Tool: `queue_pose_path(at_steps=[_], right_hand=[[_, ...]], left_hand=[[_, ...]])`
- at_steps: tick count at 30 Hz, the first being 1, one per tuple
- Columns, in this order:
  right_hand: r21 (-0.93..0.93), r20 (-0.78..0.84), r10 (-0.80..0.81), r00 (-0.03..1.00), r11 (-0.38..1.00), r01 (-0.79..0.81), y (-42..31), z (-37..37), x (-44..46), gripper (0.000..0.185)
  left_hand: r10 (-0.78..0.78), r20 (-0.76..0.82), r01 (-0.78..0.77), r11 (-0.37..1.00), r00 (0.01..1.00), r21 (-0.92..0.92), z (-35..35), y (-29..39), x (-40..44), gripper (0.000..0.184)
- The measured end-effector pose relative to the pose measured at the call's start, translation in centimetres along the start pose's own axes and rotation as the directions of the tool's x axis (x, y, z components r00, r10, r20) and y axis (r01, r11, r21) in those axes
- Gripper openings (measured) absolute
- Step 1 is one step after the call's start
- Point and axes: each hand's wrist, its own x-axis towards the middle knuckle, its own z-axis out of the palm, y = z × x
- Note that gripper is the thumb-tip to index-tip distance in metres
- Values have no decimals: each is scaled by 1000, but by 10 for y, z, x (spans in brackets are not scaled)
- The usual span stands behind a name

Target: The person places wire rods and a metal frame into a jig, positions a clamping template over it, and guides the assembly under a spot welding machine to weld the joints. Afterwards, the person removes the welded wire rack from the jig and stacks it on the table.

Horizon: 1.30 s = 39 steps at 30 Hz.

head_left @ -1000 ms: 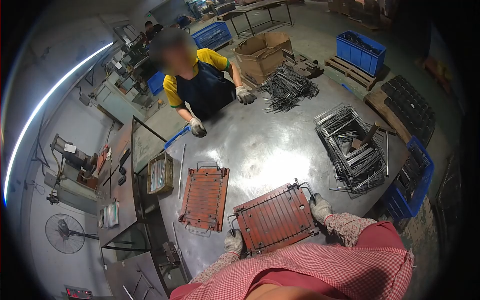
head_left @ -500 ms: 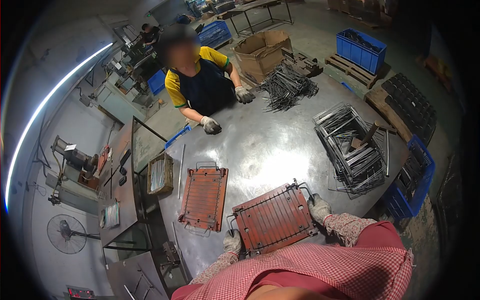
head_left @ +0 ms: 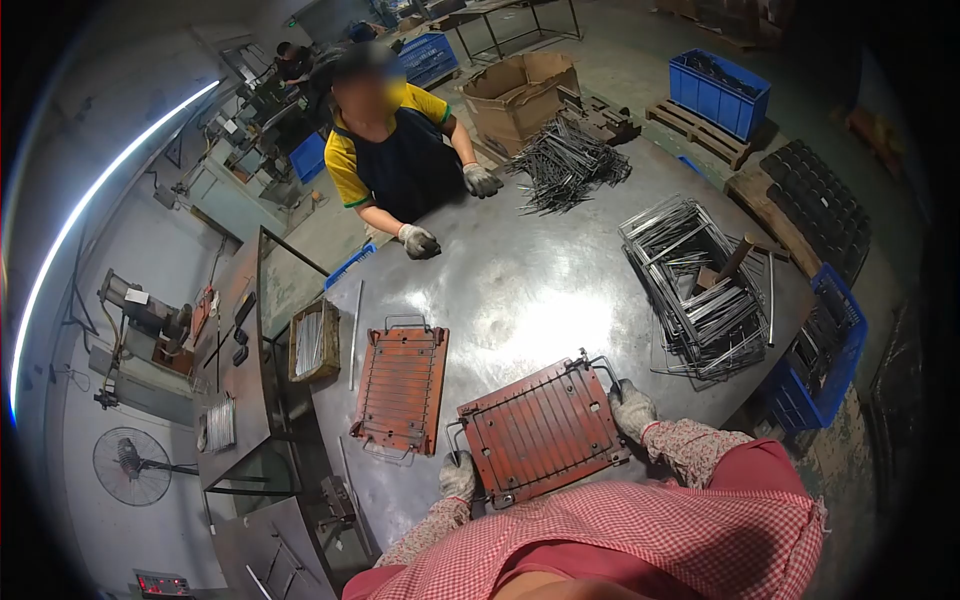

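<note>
In front of me on the metal table lies a red-brown jig plate (head_left: pixel 545 428), tilted in view, with a dark wire rack (head_left: pixel 515 417) of parallel rods set across it. My left hand (head_left: pixel 458 477), in a grey-white glove, is closed at the plate's left end around the rack's bent wire handle. At the right end, my right hand (head_left: pixel 632 411), gloved too, has its fingers curled around the other wire handle. Both hands partly hide the handles. A second red-brown jig plate (head_left: pixel 400 390), also carrying a wire rack, lies to the left, touched by neither hand.
Across the table, a co-worker stands with gloved hands (head_left: pixel 420 241) at its edge. A pile of metal rods (head_left: pixel 568 165) lies at the back. On the right is a stack of wire frames (head_left: pixel 690 285) with a hammer (head_left: pixel 728 263) on it. A blue crate (head_left: pixel 835 350) stands beyond the right edge.
The whole view has shifted slightly, so the table and plates appear a little further left and up. My hands keep their places at the ends of the near rack.
</note>
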Motion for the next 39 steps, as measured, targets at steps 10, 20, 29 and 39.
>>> queue_pose_path(at_steps=[10,20,29,39], right_hand=[[-46,45,-129,991,990,131,-17,-21,13,51],[-132,-865,118,488,884,-448,68,-242,72,63],[-190,-499,248,830,903,-384,152,-253,50,35],[-379,-560,158,813,824,-421,106,-300,36,32]], left_hand=[[6,-46,-16,972,999,-234,33,-66,34,46],[-284,112,281,674,952,-684,40,-49,10,21],[-112,258,280,488,960,-827,40,-22,19,25],[-111,213,238,547,971,-803,32,28,16,20]])
